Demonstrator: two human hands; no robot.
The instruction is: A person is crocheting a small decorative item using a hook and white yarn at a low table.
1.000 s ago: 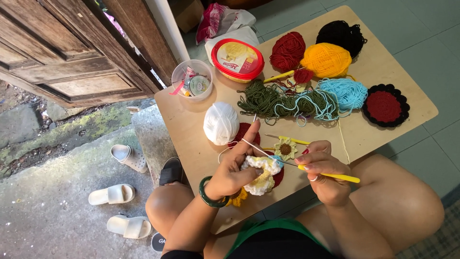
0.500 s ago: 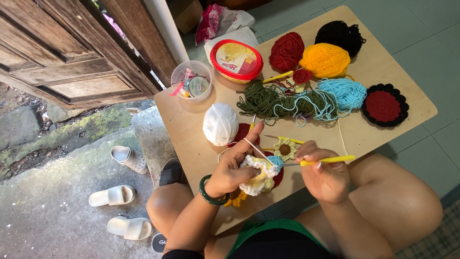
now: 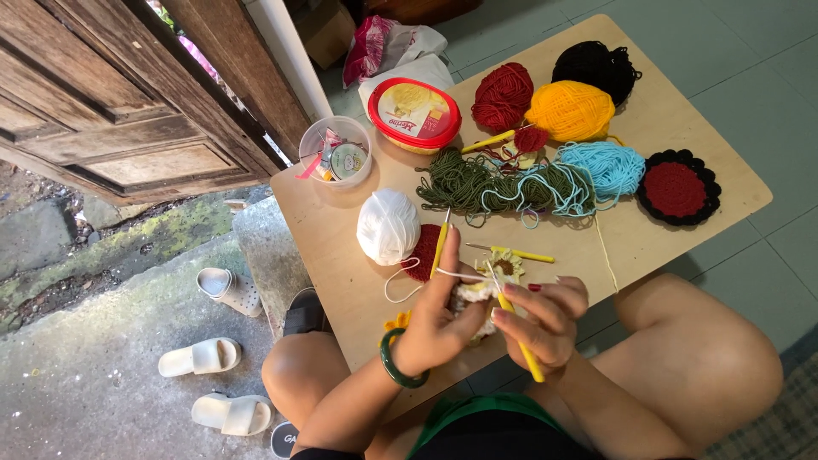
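Observation:
My left hand (image 3: 433,325), with a green bangle at the wrist, pinches a small cream and yellow crochet piece (image 3: 474,293) and keeps a strand of white yarn taut over the raised forefinger. My right hand (image 3: 542,322) grips a yellow crochet hook (image 3: 516,330) whose tip points up into the piece. The strand runs to a white yarn ball (image 3: 388,226) on the low wooden table (image 3: 341,255). A second yellow hook (image 3: 516,253) and a crocheted sunflower (image 3: 506,266) lie just beyond my hands.
On the table lie red (image 3: 503,95), orange (image 3: 569,110), black (image 3: 596,68), light blue (image 3: 610,165) and tangled green (image 3: 477,181) yarn, a red-and-black crocheted round (image 3: 677,189), a red-lidded tub (image 3: 414,113) and a clear cup of notions (image 3: 335,153). Wooden door and white sandals (image 3: 203,356) at left.
My right hand has turned the hook from lying level and pointing left to standing steeply, tip up into the piece. Both hands have shifted slightly right.

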